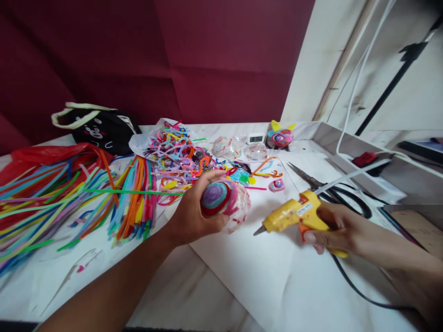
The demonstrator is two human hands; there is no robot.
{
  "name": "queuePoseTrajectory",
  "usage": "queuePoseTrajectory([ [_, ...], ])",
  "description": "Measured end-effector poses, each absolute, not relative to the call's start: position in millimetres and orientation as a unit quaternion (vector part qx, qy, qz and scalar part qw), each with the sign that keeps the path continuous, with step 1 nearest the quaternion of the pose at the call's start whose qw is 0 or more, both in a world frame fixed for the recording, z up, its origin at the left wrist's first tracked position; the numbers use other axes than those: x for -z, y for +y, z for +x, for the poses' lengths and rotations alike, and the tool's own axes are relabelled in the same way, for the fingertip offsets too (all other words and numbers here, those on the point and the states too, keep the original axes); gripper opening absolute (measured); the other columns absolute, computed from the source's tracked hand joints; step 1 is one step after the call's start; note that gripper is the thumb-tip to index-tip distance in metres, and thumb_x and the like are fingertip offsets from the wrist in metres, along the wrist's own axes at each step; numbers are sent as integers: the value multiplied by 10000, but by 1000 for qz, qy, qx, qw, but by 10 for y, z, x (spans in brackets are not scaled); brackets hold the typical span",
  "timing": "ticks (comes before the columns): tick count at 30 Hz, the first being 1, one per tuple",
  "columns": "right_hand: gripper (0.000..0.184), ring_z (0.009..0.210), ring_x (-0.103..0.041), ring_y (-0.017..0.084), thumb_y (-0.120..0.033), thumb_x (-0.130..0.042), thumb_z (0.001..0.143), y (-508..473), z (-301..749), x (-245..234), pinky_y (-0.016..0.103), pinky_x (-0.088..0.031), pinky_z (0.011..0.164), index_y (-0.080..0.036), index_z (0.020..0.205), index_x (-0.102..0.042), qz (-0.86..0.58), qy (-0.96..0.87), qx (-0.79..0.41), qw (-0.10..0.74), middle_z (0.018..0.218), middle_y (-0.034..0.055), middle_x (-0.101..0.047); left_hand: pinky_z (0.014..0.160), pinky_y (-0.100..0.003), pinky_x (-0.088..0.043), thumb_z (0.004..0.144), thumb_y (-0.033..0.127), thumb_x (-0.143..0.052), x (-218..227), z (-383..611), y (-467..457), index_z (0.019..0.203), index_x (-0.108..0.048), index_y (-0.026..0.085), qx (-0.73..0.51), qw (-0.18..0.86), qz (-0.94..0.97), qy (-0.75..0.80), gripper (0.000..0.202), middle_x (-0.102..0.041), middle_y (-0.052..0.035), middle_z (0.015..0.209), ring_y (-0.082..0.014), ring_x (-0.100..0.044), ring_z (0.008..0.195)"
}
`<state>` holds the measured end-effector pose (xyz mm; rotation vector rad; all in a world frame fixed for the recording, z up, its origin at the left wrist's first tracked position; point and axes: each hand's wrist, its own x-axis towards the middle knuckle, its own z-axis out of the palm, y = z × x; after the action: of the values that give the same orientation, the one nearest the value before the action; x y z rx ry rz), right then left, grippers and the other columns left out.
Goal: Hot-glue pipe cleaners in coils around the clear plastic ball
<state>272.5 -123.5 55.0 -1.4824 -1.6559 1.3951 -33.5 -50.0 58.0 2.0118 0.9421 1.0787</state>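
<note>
My left hand is closed around a clear ball covered with coiled pink, red and purple pipe cleaners, held just above the white table. My right hand grips a yellow hot glue gun. Its nozzle points left toward the ball, a short gap away. A white glue stick juts from the gun's back and a black cord trails off behind my right wrist.
Long coloured pipe cleaners lie at the left, with bent pieces behind. Scissors lie past the gun. Further back are clear half-spheres, a small clock, a decorated ball with ears and a black bag.
</note>
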Motion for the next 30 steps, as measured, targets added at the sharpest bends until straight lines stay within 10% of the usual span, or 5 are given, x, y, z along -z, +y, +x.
queuePoseTrajectory([
  [6, 385, 583, -514, 97, -520, -677, 840, -1195, 2652, -425, 233, -441, 503, -184, 947, -522, -493, -616, -585, 186, 797, 7, -602, 908, -408, -520, 609, 257, -707, -602, -338, -515, 1267, -514, 206, -422, 283, 777, 371, 687, -640, -115, 1220, -305, -629, 1091],
  [16, 175, 756, -612, 148, -360, -587, 936, -1299, 2338, -681, 279, -470, 664, -213, 997, -659, -499, -808, -86, 302, 904, 45, -685, 966, -430, -516, 634, 269, -684, -621, -340, -557, 1305, -496, 163, -400, 256, 804, 359, 705, -618, -143, 1290, -330, -623, 1146],
  [30, 150, 661, -595, 112, -287, -697, 876, -1055, 1845, -781, 225, -451, 588, -157, 804, -673, -421, -813, -139, 377, 747, 20, -667, 1046, -436, -475, 616, 233, -687, -580, -313, -584, 1323, -469, 167, -396, 217, 821, 349, 743, -592, -152, 1354, -315, -583, 1236],
])
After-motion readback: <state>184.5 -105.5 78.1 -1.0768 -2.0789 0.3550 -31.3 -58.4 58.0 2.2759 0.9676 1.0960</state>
